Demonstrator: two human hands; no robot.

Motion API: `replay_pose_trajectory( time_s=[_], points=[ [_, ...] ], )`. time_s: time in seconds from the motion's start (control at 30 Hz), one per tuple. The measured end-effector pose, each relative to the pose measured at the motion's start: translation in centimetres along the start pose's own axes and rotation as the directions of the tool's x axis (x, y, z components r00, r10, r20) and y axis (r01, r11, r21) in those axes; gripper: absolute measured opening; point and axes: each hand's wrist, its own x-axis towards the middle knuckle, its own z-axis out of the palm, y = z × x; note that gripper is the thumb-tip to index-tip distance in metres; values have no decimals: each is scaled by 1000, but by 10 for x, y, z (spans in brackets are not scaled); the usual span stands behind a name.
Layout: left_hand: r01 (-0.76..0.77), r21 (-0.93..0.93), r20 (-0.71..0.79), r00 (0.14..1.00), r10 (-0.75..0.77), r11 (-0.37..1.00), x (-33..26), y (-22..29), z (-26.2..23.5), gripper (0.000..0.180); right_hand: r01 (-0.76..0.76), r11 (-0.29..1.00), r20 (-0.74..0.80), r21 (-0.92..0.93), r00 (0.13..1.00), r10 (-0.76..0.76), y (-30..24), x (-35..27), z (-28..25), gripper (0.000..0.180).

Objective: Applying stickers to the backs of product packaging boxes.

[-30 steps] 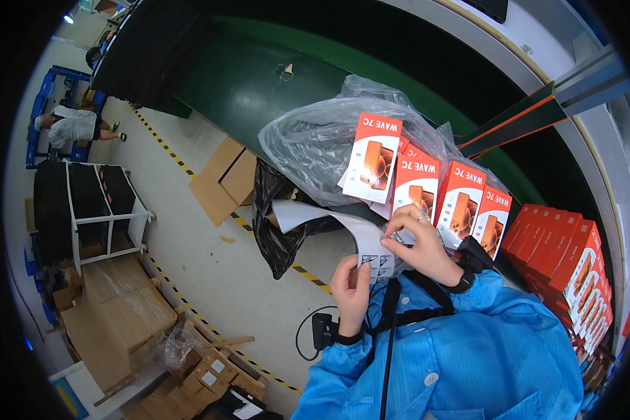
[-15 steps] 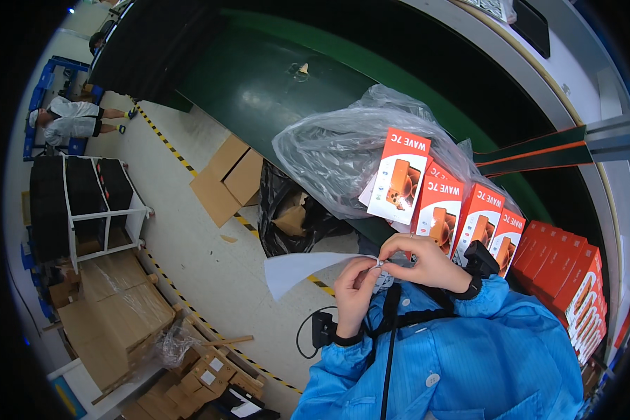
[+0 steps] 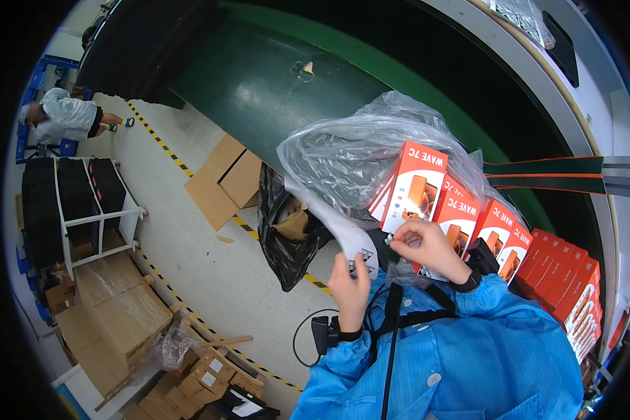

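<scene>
My left hand is closed on a long white label sheet by its lower end, where dark printed shapes show. The sheet curves up and away toward the clear plastic bag. My right hand pinches a small white sticker between thumb and finger, apart from the sheet. It is beside the lower edge of the nearest red-and-white phone box. Several more such boxes lean in a row to the right, partly over the plastic bag.
A dark green conveyor belt runs behind the boxes. At right, more red boxes stand packed. A black bag and an open carton lie left of my hands. Farther left are a white-framed cart, cardboard and another person.
My hands have moved apart, the right one toward the front box with the small sticker. The sheet in my left hand has swung upward from pointing left.
</scene>
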Motion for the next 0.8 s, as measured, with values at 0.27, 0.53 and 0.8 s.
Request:
replay_pose_trajectory(
  time_s=[0.27, 0.53, 0.8],
  points=[
    [15, -121, -67, 998, -23, 993, 8, -2, -2, 15, -15, 970, -157, -243, 987, -24, 22, 22, 1, 12],
    [24, -121, -56, 998, -31, 992, 8, -3, -1, 16, -20, 939, -184, -342, 982, -46, 15, 25, 5, 11],
    [-3, -137, -63, 998, -5, 991, 16, -4, -5, 18, 61, 844, -271, -533, 933, -239, 20, 33, 13, 25]
  ],
)
